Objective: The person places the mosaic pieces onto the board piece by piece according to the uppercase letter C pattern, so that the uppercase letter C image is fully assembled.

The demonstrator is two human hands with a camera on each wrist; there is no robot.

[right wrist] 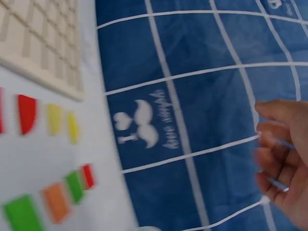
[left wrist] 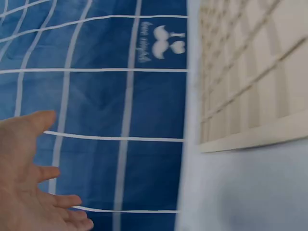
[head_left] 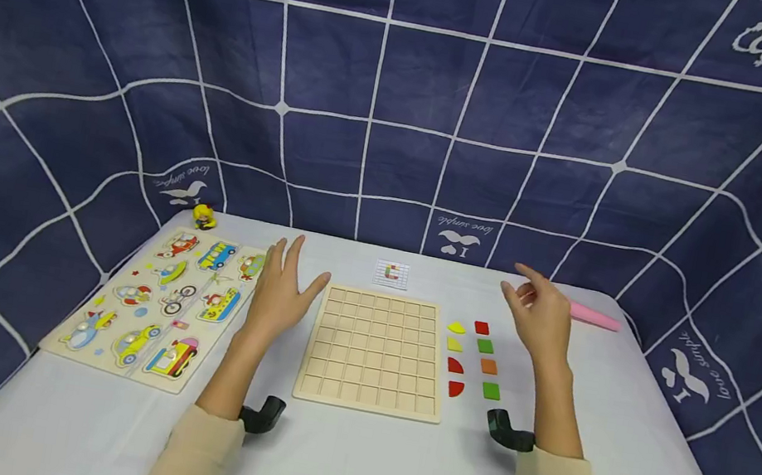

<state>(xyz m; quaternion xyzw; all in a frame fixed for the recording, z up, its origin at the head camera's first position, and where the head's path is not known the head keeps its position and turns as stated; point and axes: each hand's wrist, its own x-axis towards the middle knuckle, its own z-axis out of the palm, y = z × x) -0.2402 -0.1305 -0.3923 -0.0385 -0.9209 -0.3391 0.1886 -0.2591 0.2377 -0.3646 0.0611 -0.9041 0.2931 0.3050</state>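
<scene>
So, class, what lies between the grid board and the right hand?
In the head view, red, yellow, green and orange pieces lie between the grid board and the right hand.

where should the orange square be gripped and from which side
Probably by its left and right edges, pinched from above with the right hand: the orange square lies flat, with green squares in line ahead of and behind it, while its right side has bare cloth.
</scene>
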